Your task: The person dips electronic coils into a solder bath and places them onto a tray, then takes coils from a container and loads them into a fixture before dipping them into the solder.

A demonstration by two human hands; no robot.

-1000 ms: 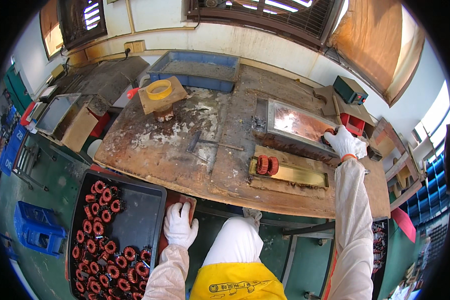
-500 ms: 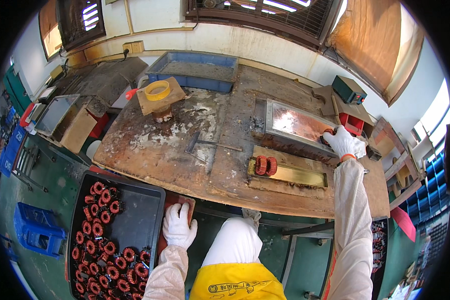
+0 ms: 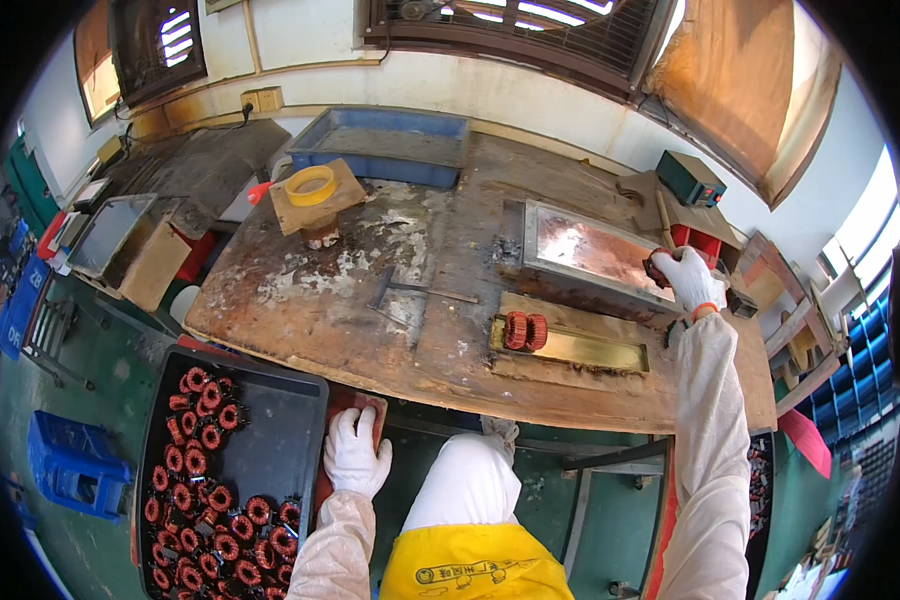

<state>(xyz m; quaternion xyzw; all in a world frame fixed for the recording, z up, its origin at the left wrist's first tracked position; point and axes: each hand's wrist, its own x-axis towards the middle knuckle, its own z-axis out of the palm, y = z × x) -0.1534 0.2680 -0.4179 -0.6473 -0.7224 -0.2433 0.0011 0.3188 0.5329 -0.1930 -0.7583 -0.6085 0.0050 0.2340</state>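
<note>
My right hand (image 3: 690, 282), in a white glove, is closed round a small dark toroidal coil (image 3: 655, 267), largely hidden by the fingers. It is over the right end of a metal-rimmed rectangular tank (image 3: 580, 240) with a shiny, mirror-like surface. My left hand (image 3: 356, 455), also gloved, lies flat with its fingers stretched out on a reddish-brown board (image 3: 379, 408), beside a black tray (image 3: 280, 400). Many copper-red toroidal coils (image 3: 226, 546) are heaped in that tray. Two red coils (image 3: 525, 331) stand together at the left end of a shallow trough (image 3: 600, 352) holding yellowish liquid.
A T-shaped tool (image 3: 410, 290) lies on the worn wooden bench (image 3: 320, 275). Behind are a blue tub (image 3: 380, 165) and a yellow tape roll (image 3: 311, 186) on a raised board. A green box (image 3: 690, 179) and red bin (image 3: 698, 242) stand beyond my right hand.
My right hand has tilted and risen slightly with the coil, its wrist shifting a little right. The left hand stays in place. The whole view has shifted slightly.
</note>
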